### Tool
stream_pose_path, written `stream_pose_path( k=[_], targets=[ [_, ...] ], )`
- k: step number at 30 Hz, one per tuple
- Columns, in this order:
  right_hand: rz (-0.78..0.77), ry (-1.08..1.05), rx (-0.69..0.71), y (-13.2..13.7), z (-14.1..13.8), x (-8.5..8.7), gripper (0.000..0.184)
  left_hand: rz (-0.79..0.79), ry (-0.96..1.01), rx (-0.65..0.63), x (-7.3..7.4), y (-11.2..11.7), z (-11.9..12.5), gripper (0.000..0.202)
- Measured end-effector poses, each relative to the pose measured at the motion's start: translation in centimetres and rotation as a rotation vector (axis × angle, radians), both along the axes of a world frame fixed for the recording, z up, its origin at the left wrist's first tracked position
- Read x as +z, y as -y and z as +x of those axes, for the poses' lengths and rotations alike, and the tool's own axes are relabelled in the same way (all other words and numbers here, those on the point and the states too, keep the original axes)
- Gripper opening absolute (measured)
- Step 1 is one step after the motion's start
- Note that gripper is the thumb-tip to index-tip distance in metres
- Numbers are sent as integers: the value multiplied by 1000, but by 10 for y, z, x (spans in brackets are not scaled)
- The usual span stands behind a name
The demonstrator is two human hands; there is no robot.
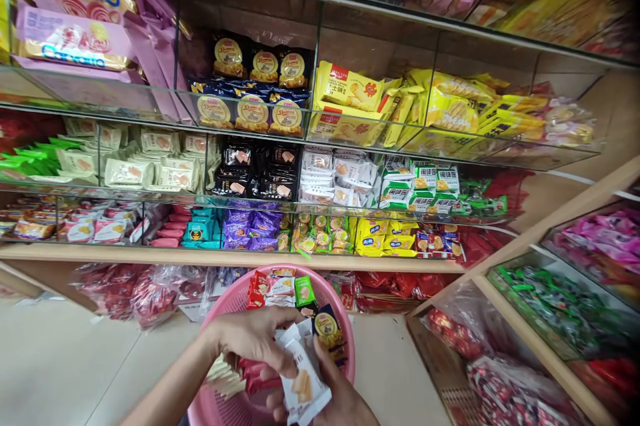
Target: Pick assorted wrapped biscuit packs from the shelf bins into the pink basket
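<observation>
Low in the middle of the view, my left hand [253,338] curls over the top of a small white snack packet [303,376] with a biscuit picture on it. My right hand [340,403] holds the same packet from below, thumb up along its side. Both hands are over a pink plastic basket [343,329]. The basket holds several small packets: red-and-white, green, dark blue with a gold disc.
Glass shelves [320,139] packed with snack packets fill the wall ahead. A wooden ledge [225,257] runs under them, with red bagged goods on the floor below. Angled wooden bins [545,353] of wrapped sweets stand at the right. Pale tiled floor lies at the left.
</observation>
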State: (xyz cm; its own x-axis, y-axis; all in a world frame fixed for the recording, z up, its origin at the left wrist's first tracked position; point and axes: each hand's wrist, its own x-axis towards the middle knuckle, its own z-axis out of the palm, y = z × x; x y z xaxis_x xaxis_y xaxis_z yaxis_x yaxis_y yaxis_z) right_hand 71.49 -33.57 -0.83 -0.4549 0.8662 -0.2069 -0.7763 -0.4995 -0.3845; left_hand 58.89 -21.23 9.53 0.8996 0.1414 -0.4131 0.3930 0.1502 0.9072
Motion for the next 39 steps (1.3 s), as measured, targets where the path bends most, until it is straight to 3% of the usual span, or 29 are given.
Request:
stream_pose_path(
  k=[2, 5, 7, 11, 13, 16, 19, 21, 25, 29, 39],
  targets=[
    [45, -12, 15, 2, -1, -2, 61, 57, 4, -12, -3, -1, 6, 52],
    [-3, -69, -79, 4, 1, -4, 52, 191, 35, 132, -10, 1, 10, 70],
    [-86, -114, -187, 3, 4, -4, 44, 291, 28, 290, -14, 7, 11, 74],
    [-174, -109, -375, -1, 6, 2, 38, 483, 20, 710, -29, 37, 15, 61],
    [-180, -50, -437, -2, 5, 5, 35, 585, 16, 833, -42, 56, 16, 61],
    [-151, 64, -481, -3, 2, 9, 32, 761, 28, 827, -62, 76, 16, 73],
    [-137, 121, -509, -3, -3, 11, 35, 831, 8, 817, -67, 79, 16, 75],
    [-148, 113, -531, -3, -5, 13, 36, 754, 12, 814, -59, 75, 15, 68],
    [-123, 34, -506, -4, -4, 15, 35, 404, 118, 879, -40, 68, 12, 56],
    [-137, 11, -498, -4, -3, 15, 36, 238, 199, 951, -39, 66, 10, 57],
    [-238, 150, -572, -5, -13, 14, 46, 754, 33, 916, -62, 74, 17, 65]
  ],
)
